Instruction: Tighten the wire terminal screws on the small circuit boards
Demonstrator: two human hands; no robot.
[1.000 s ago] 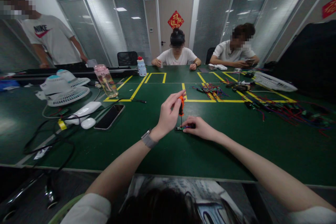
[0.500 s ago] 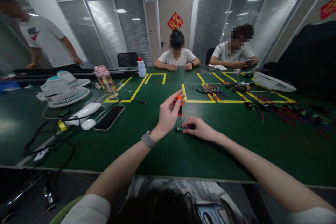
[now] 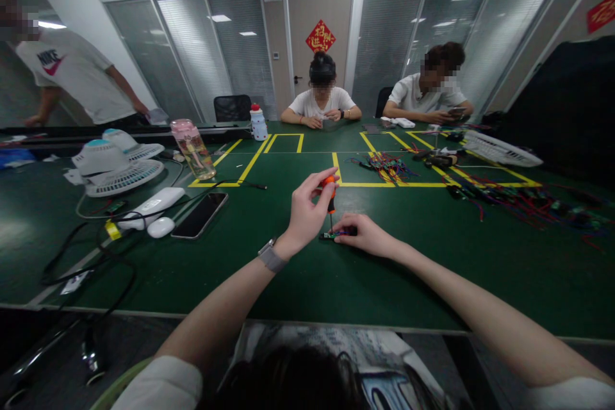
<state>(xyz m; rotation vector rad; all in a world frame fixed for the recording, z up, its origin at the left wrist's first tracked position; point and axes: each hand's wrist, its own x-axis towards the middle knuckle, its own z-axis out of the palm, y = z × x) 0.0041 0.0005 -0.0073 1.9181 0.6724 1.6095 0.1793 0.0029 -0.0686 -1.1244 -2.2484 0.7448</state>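
My left hand is closed around the orange and black handle of a screwdriver, which stands upright. Its thin shaft runs down to a small green circuit board lying on the green tabletop; the exact spot the tip touches is too small to make out. Pinched at its right end, the board is held by the fingers of my right hand, which partly cover it. Bits of coloured wire show beside those fingers.
On the left are a phone, a white power strip, white fans, cables and a pink-lidded bottle. Bundled wired boards lie to the right, near a white basket. Three people are around the far side.
Fingers of my left hand have shifted slightly on the screwdriver handle. My right hand stays on the board. The person at far left has moved a little leftward.
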